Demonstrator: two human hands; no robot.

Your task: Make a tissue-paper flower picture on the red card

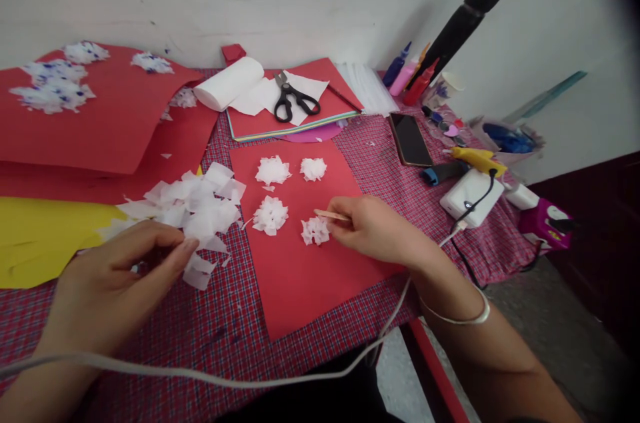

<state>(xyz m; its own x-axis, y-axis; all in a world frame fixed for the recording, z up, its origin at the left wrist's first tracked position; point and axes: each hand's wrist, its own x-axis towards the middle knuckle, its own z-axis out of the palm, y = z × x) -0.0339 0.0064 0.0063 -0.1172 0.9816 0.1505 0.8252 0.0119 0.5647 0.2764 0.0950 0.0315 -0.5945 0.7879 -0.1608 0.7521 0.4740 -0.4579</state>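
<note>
1. Red paper, a single sheet [300,286], lies on the desk [200,343] with its plaid cloth, carrying four white tissue tufts: upper left [273,170], upper right [313,169], lower left [271,215] and lower right [315,230].
2. The right hand [373,226] pinches a thin wooden stick [333,214] between thumb and fingers, its tip at the upper edge of the lower-right tuft.
3. The left hand [117,283] has its thumb and forefinger tips brought close together at the near edge of a loose heap of white tissue pieces [200,203], left of the sheet; whether a piece is caught between them, I cannot tell.
4. Behind the sheet, black-handled scissors [287,103] rest on white tissue, on top of a stack of coloured paper, with a white tissue roll [233,83] beside them.
5. To the left, larger red paper [85,136] bears white tufts speckled with blue, and yellow paper [50,236] lies nearer the person.
6. On the right sit a dark phone [410,140], a yellow glue gun [477,160], a white box [473,198] and a red bottle [421,83].
7. A pale cable [200,376] crosses in front.
</note>
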